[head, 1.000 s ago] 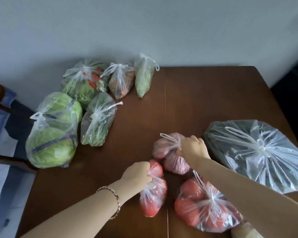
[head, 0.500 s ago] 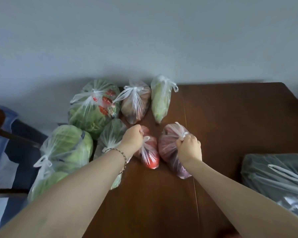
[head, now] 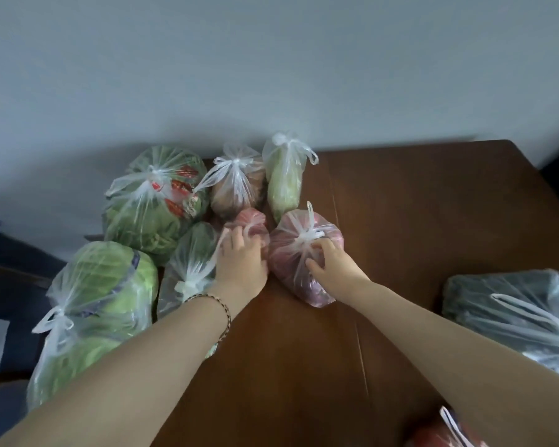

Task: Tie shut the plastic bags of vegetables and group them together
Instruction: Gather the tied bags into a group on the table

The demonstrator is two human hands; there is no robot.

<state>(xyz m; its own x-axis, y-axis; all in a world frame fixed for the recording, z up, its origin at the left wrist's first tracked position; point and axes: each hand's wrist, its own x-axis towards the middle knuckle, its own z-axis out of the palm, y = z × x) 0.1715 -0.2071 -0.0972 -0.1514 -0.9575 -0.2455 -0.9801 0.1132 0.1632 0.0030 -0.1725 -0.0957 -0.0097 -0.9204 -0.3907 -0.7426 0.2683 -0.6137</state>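
The left hand [head: 241,259] rests on a small red bag [head: 252,224], fingers curled over it. The right hand [head: 331,264] grips the pink bag [head: 299,253] just right of it. 5 tied green bags [head: 152,201] sit left of the red bag.

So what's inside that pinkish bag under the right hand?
The pinkish bag, knotted shut, shows purplish-red rounded shapes through the plastic, likely onions. The right hand covers part of it, so the count is hidden.

Legible text: none; red-and-white printed packaging [head: 178,188] inside the green-leaf bag [head: 152,201] carries markings too blurred to read; other bags unlabelled.
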